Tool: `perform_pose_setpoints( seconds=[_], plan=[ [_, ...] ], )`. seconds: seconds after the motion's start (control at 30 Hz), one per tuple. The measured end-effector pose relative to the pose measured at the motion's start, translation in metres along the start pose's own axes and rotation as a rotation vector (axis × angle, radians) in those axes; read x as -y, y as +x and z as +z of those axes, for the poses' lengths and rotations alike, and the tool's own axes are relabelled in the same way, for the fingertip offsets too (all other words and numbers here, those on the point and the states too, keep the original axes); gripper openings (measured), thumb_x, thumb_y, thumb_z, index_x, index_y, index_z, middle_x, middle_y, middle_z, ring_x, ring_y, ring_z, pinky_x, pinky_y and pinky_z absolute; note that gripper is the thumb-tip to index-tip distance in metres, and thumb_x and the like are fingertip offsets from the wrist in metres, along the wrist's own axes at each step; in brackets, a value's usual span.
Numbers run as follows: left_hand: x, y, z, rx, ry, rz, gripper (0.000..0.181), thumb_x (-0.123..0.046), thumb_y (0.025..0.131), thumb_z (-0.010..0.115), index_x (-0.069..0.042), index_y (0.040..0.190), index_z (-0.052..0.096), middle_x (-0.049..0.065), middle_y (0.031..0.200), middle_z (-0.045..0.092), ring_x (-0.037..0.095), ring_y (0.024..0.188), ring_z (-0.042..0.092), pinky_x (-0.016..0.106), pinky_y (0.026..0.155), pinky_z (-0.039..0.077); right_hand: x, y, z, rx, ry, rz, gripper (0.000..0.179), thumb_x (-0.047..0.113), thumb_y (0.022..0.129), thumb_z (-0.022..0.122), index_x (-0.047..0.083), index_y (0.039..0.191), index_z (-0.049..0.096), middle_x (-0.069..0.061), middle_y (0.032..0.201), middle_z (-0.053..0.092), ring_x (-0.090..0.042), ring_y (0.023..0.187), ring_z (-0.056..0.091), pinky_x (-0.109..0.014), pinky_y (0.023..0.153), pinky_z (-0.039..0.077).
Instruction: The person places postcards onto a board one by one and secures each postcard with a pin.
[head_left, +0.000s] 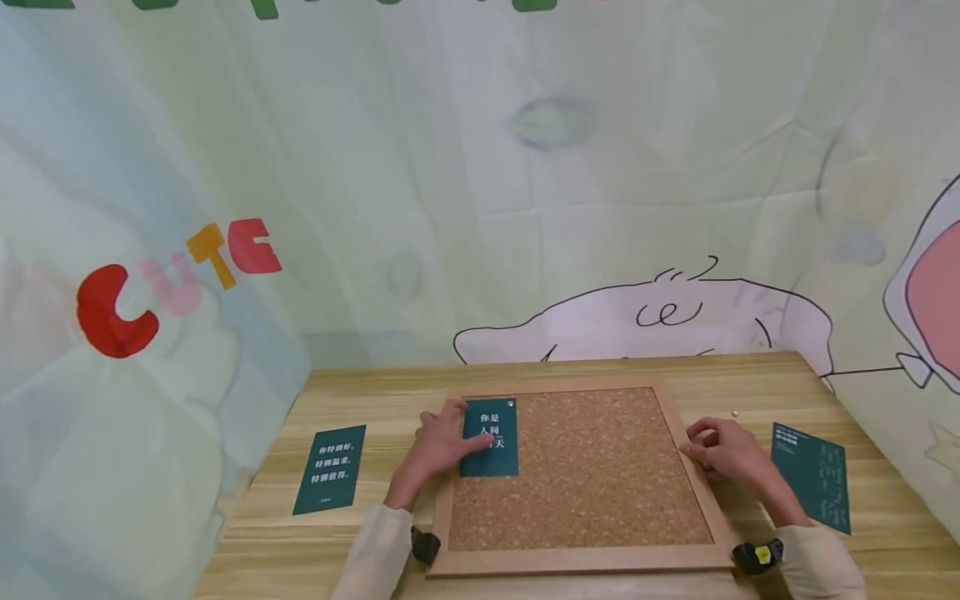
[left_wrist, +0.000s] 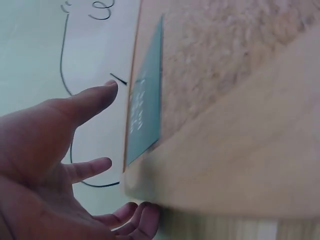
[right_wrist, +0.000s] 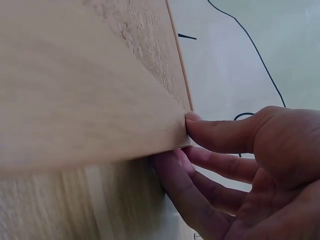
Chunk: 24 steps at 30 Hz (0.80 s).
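Left hand: spread at corkboard, lower centre; contact unclear.
Right hand: pinches its edge, lower right.
Pinned card: lower centre.

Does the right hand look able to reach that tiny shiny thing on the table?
Probably yes: the tiny shiny thing lies on the table just beyond the right hand, with nothing between them. That hand holds the board by its edge, though, so it may need to let go first.

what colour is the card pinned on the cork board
The card is dark teal with white characters; it shows best in the head view.
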<state>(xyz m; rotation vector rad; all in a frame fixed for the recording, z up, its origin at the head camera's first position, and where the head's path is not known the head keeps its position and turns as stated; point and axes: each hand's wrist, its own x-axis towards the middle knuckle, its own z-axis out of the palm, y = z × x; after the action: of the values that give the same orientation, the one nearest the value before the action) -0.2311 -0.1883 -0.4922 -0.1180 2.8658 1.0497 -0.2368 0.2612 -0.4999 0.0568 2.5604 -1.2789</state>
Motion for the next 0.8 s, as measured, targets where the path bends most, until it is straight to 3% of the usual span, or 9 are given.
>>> perform_pose_setpoints(
  seconds=[0.27, 0.53, 0.67, 0.8],
  plan=[
    [0.019, -0.009, -0.031, -0.09, -0.001, -0.029, 0.073, -0.043, 0.091, 0.079, -0.011, 0.148, 0.047, 0.031, 0.132, 0.043, 0.046, 0.112, 0.047, 0.063, 0.085, 0.05, -0.001, 0.0, 0.0, 0.006, 0.006, -0.016, 0.038, 0.012, 0.101, 0.07, -0.011, 0.127, 0.055, -0.021, 0.102, 0.065, -0.023, 0.083, 0.066, -0.04, 0.069, 0.061],
    [0.059, -0.021, -0.064, -0.176, 0.11, -0.039, 0.066, -0.04, 0.093, 0.075, -0.002, 0.141, 0.05, 0.039, 0.127, 0.045, 0.056, 0.108, 0.045, 0.066, 0.084, 0.043, -0.001, 0.0, -0.002, 0.009, 0.001, -0.02, 0.037, 0.012, 0.101, 0.07, -0.011, 0.127, 0.056, -0.02, 0.101, 0.064, -0.023, 0.082, 0.067, -0.04, 0.068, 0.061],
    [0.082, -0.027, -0.079, -0.181, 0.164, -0.096, 0.067, -0.042, 0.096, 0.07, -0.001, 0.143, 0.046, 0.045, 0.132, 0.038, 0.066, 0.117, 0.036, 0.076, 0.089, 0.035, -0.001, 0.0, -0.002, 0.008, -0.008, -0.013, 0.038, 0.012, 0.101, 0.07, -0.011, 0.127, 0.055, -0.021, 0.101, 0.064, -0.023, 0.082, 0.068, -0.04, 0.068, 0.061],
    [0.101, -0.027, -0.094, -0.163, 0.204, -0.215, 0.073, -0.043, 0.096, 0.068, 0.002, 0.146, 0.04, 0.047, 0.135, 0.029, 0.071, 0.122, 0.027, 0.085, 0.091, 0.028, 0.0, 0.0, -0.001, 0.013, -0.012, -0.013, 0.038, 0.012, 0.101, 0.069, -0.011, 0.128, 0.054, -0.021, 0.102, 0.064, -0.023, 0.082, 0.067, -0.04, 0.068, 0.061]
  ],
)
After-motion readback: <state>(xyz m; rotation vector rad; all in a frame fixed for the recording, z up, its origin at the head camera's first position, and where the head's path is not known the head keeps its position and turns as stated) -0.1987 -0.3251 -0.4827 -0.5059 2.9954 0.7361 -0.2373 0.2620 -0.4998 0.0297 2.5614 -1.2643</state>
